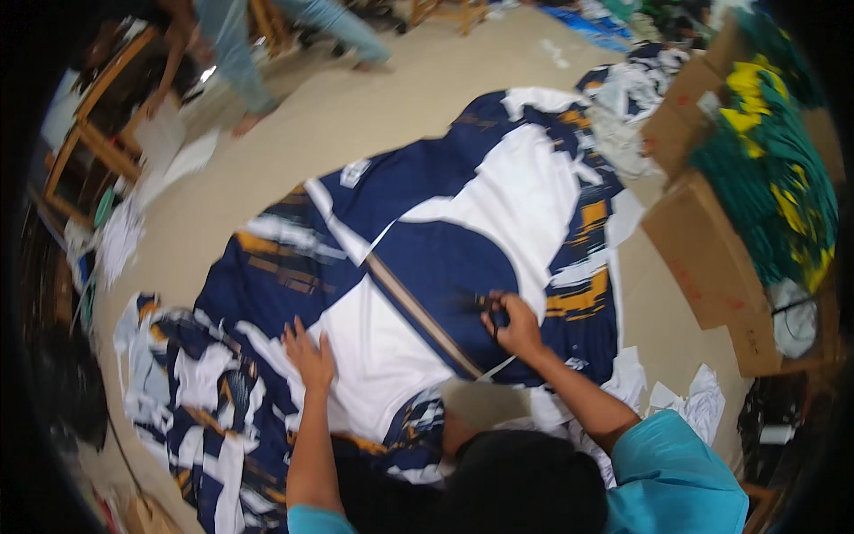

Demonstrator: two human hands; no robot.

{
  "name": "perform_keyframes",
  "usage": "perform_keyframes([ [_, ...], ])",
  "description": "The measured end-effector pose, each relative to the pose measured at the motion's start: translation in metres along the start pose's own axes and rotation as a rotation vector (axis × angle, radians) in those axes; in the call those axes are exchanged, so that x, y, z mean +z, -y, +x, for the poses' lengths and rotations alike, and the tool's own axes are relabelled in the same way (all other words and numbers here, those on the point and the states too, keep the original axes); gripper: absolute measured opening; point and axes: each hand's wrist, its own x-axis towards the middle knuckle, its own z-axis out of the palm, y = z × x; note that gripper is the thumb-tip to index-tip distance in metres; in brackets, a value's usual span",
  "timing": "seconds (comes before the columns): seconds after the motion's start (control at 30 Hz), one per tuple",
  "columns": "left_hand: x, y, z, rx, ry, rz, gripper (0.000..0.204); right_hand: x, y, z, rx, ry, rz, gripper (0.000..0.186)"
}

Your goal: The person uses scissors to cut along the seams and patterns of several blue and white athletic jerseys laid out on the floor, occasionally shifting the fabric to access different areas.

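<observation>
My left hand (311,354) lies with spread fingers on printed navy, white and orange fabric (267,285), beside a white section (374,347). My right hand (519,331) is closed round black scissors (487,301), whose blurred blades point left over a navy curved panel (440,267). A tan-and-navy stripe (414,316) runs diagonally across the fabric between my hands. Crumpled pieces of the same printed fabric (209,383) are heaped to the left of my left hand.
Another person's bare legs and jeans (240,44) are at the upper left, near a wooden chair (98,142). Cardboard boxes (703,258) hold green and yellow fabric (765,178) at the right. White scraps (694,400) lie lower right on the beige floor (427,71).
</observation>
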Motion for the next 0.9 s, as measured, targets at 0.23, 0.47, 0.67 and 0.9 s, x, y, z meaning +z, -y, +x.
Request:
perform_keyframes([
  [0.23,-0.010,0.064,0.062,-0.245,-0.067,-0.013,0.071,0.102,-0.013,0.137,-0.105,0.103,-0.032,0.045],
  [0.47,-0.019,0.096,0.081,-0.377,-0.010,0.395,0.079,0.165,-0.050,0.237,-0.151,0.099,-0.218,0.060],
  [0.67,-0.019,0.113,0.125,-0.407,-0.056,0.410,0.080,0.183,-0.056,0.271,-0.059,0.089,-0.271,0.062],
  [0.9,-0.007,0.125,0.168,-0.308,-0.076,0.363,0.079,0.190,-0.044,0.281,-0.071,-0.003,-0.335,0.064],
])
